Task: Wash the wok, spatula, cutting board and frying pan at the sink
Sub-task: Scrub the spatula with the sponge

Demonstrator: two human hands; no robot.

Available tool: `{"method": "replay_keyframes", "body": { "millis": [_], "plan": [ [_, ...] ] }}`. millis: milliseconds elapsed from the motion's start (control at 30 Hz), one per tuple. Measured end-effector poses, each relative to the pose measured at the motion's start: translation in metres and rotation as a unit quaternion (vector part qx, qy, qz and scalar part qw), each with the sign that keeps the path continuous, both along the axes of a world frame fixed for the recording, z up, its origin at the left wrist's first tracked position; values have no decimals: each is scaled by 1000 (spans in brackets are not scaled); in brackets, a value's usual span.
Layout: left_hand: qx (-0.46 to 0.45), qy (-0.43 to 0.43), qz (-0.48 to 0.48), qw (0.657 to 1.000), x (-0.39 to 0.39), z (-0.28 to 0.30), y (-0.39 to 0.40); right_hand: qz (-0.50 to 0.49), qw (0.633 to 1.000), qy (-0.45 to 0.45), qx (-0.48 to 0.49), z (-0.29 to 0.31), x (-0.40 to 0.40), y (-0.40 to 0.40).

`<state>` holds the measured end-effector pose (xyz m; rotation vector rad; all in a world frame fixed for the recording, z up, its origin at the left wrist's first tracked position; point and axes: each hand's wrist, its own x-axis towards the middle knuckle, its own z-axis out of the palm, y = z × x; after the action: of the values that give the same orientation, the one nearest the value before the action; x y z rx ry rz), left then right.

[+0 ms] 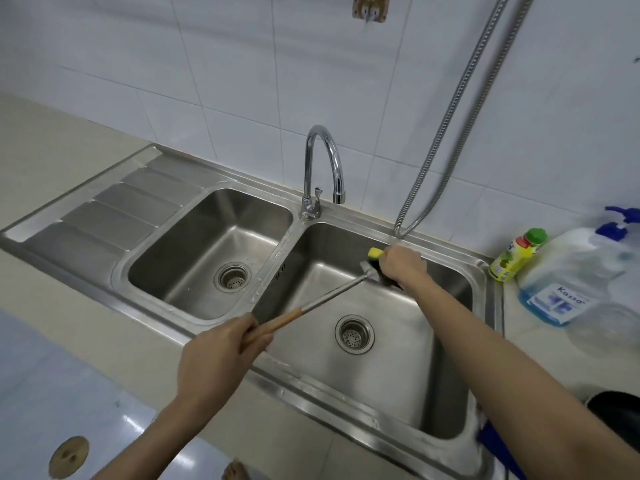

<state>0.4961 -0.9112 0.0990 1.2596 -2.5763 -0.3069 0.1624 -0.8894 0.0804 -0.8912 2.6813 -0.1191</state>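
The spatula (329,296) has a wooden handle and a metal shaft, and it reaches over the right basin of the steel double sink (284,247). My left hand (218,355) grips the wooden handle at the sink's front rim. My right hand (403,264) presses a yellow and dark sponge (375,253) against the spatula's blade, which is mostly hidden under the hand. A dark round rim (616,410), a pan or wok, shows at the right edge. No cutting board is in view.
A chrome tap (323,168) stands behind the divider, with no water seen running. A metal hose (460,109) hangs from the wall into the right basin's back corner. A yellow soap bottle (517,254) and a large blue-liquid jug (568,282) stand on the right counter. The drainboard (114,209) lies left.
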Motion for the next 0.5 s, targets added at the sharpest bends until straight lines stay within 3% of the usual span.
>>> {"method": "replay_keyframes", "body": {
  "millis": [100,200,367,500],
  "plan": [
    [-30,24,-15,999,10,0,-13,-70,996,-11,-61,-5,0,6],
    [-39,26,-19,999,11,2,-21,-73,986,2,-147,-13,15,10],
    [-43,17,-42,998,6,1,-13,-77,974,78,-198,-30,10,29],
    [-3,16,-39,999,2,-3,-17,-130,954,34,-268,-34,-6,35]
  ]
}}
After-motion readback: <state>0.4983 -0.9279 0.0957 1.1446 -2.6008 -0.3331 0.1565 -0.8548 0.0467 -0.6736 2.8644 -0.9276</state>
